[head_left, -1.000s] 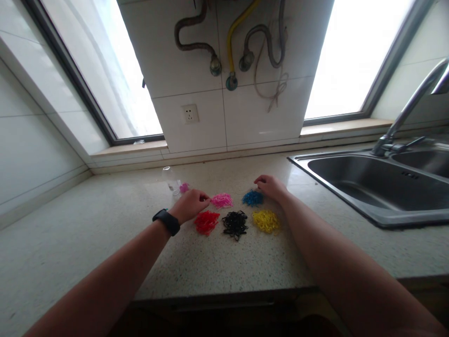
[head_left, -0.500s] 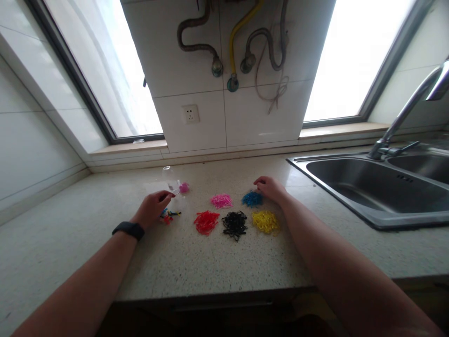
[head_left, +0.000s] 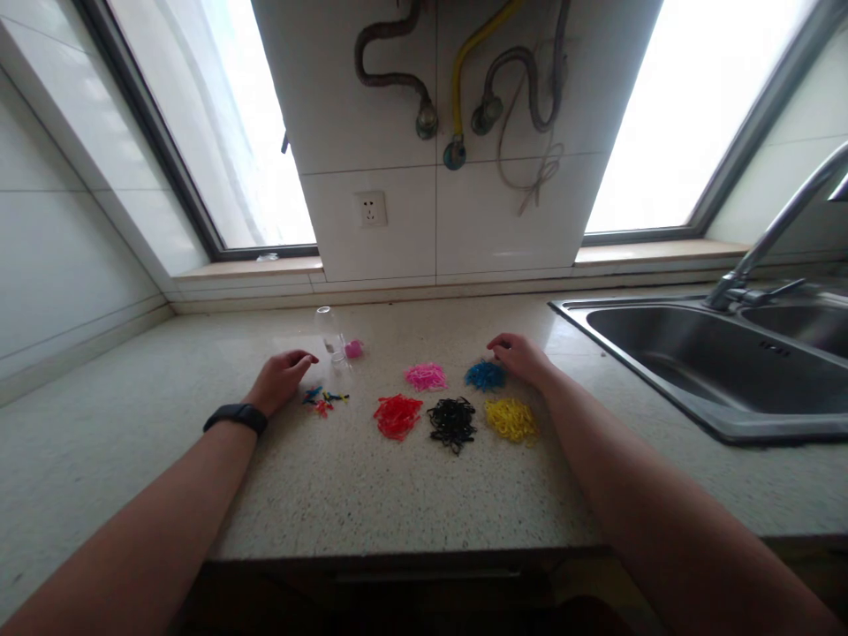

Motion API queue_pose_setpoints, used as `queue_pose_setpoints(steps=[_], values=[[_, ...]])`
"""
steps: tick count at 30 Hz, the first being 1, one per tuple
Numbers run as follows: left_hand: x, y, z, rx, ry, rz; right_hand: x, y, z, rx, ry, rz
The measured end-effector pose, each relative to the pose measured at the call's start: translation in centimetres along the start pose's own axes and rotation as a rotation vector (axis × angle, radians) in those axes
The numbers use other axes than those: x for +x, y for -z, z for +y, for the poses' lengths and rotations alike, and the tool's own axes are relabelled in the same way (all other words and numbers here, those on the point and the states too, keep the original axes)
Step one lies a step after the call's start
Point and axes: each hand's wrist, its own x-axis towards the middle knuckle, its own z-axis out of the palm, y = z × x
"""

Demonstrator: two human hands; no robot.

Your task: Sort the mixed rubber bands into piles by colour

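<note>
My left hand [head_left: 281,382], a dark band at its wrist, rests on the counter with fingers curled together and nothing visible in them. Just right of it lies a small mixed pile of coloured bands [head_left: 323,402]. My right hand [head_left: 520,355] lies behind and right of a pile of blue bands [head_left: 486,375], its fingers curled, nothing showing in them. Between the hands are piles of pink bands [head_left: 426,376], red bands [head_left: 397,416], black bands [head_left: 451,422] and yellow bands [head_left: 511,420]. Behind the mixed pile stands a clear plastic bottle [head_left: 329,334] beside a pink cap [head_left: 353,349].
The speckled counter [head_left: 371,503] ends at a front edge near me. A steel sink [head_left: 669,353] with a faucet [head_left: 761,238] is at the right. On the tiled back wall are a socket [head_left: 371,209] and several pipes, including a yellow pipe [head_left: 458,88], between two windows.
My left hand has drawn back left from over the mixed pile, uncovering it. The right hand keeps its place by the blue bands. The whole view has shifted slightly.
</note>
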Motion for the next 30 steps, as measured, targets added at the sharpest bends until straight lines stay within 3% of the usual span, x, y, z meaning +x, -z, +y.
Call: queue_pose_setpoints(steps=[5,9,13,18,24,30], values=[[0.2,0.0,-0.2,-0.019,-0.014,0.009,-0.2,0.2,-0.3,-0.005,0.045,0.015],[0.1,0.0,0.1,-0.023,0.005,0.015,-0.9,0.5,-2.0,0.024,0.070,0.068],[0.1,0.1,0.5,-0.026,0.005,0.024,-2.1,0.7,-6.1,0.086,0.189,0.089],[0.0,0.2,0.9,-0.034,-0.008,0.035,-3.9,-0.1,-13.6,0.070,0.387,-0.060],[-0.2,0.2,1.5,-0.059,0.041,0.061,-4.5,-4.0,-22.0,0.053,0.612,-0.245],[-0.3,0.3,1.7,-0.082,0.043,0.061,-4.2,-9.6,-27.5,-0.163,0.726,-0.338]])
